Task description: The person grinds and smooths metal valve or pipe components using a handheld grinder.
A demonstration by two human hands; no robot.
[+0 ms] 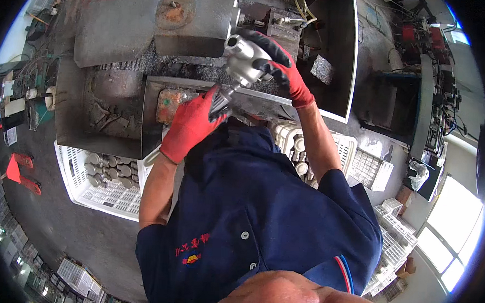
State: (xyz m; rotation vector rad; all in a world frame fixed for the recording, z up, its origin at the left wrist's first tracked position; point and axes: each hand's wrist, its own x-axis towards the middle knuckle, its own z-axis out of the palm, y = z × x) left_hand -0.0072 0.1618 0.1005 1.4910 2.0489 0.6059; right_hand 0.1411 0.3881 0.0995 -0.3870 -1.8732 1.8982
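Note:
Both hands wear red gloves with black palms and fingers. My right hand (pixel 287 72) is closed around a shiny silver metal casting (pixel 242 62) with a round opening at its upper left end. Just below it, my left hand (pixel 192 123) grips a slim, ribbed metal rod-like piece (pixel 221 101). The narrow end of that piece meets the underside of the casting; whether the two are joined I cannot tell. Behind the hands stands a dark metal machine with a large grey sheet guard (pixel 118 24).
White plastic crates (pixel 118 200) of metal castings (pixel 110 170) stand to the left and, partly hidden, beside my right arm. A grimy metal tray (pixel 76 125) with scrap lies left of my hands. A rusty block (pixel 169 100) sits near my left wrist. Hoses (pixel 303 8) hang at the back.

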